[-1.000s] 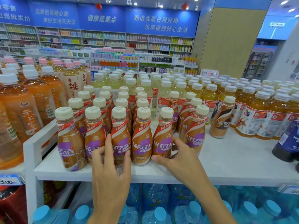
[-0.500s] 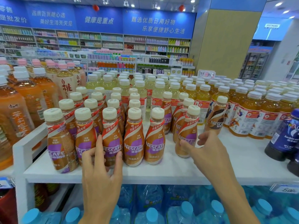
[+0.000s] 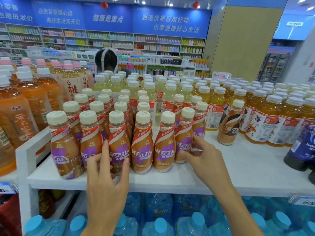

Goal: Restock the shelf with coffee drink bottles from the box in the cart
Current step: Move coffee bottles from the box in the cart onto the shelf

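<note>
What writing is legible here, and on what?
"NESCAFE", "雀巢咖啡": front coffee bottles.
"开盖有奖": their red bands.
"NESCA", rest hidden: lone brown bottle.
"白桃": peach-drink bottle.
"健康是重点", "甄选优质日用好物", "乐享便捷舒心生活": blue banner.
Blurred: price tags, small label print.

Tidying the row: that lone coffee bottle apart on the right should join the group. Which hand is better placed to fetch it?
Probably right. The right hand holds the group's end bottle, nearest the lone bottle, bare shelf between. The left hand grips a front bottle further left.
</note>
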{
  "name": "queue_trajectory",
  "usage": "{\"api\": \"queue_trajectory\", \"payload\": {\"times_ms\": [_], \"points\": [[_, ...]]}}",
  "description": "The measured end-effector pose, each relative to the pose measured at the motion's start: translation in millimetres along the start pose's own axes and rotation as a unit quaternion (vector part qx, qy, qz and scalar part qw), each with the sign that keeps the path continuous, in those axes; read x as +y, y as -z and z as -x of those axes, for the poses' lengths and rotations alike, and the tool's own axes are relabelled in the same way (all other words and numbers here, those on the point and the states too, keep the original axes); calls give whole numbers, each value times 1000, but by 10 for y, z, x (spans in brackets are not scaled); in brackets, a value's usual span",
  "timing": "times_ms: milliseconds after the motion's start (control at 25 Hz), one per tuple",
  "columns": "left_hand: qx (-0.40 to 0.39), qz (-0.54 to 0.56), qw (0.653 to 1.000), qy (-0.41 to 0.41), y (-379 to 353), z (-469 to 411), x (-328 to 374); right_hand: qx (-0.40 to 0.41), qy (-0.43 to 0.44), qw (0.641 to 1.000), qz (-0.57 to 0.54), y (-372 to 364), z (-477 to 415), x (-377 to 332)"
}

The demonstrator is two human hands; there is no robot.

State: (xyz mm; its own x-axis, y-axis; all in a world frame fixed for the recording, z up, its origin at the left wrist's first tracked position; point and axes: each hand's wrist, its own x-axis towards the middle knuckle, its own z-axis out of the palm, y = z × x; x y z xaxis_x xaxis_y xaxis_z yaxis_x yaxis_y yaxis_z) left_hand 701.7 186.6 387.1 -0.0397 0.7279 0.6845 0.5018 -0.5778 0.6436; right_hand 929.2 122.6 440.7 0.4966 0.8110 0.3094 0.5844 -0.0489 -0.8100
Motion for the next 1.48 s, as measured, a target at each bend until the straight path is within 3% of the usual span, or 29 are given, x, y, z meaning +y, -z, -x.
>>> {"api": "queue_trajectory", "payload": {"times_ms": [320,920,1000,1120,1240,1320,1400,1480], "points": [[-4,0,1000,1,20,-10,16,-65,-7,994,-92,-124,-228,109],[-4,-3,1000,4,21,-22,31,-170,-17,974,-151,-171,-481,30],[1,-10,1000,-1,11,-23,21,-175,-14,979,-103,-110,-529,-15],[9,-22,1000,-18,-4,-42,-7,-63,35,997,-35,96,-668,-267],[19,-33,999,-39,-25,-56,-30,28,126,990,59,348,-947,-740],[22,-33,998,-39,-29,-59,-43,11,137,974,180,428,-1273,-987],[22,-32,998,-46,-33,-55,-61,-56,98,938,327,400,-1582,-1116],[20,-28,998,-56,-31,-58,-74,-123,68,903,407,311,-1763,-1150]]}}
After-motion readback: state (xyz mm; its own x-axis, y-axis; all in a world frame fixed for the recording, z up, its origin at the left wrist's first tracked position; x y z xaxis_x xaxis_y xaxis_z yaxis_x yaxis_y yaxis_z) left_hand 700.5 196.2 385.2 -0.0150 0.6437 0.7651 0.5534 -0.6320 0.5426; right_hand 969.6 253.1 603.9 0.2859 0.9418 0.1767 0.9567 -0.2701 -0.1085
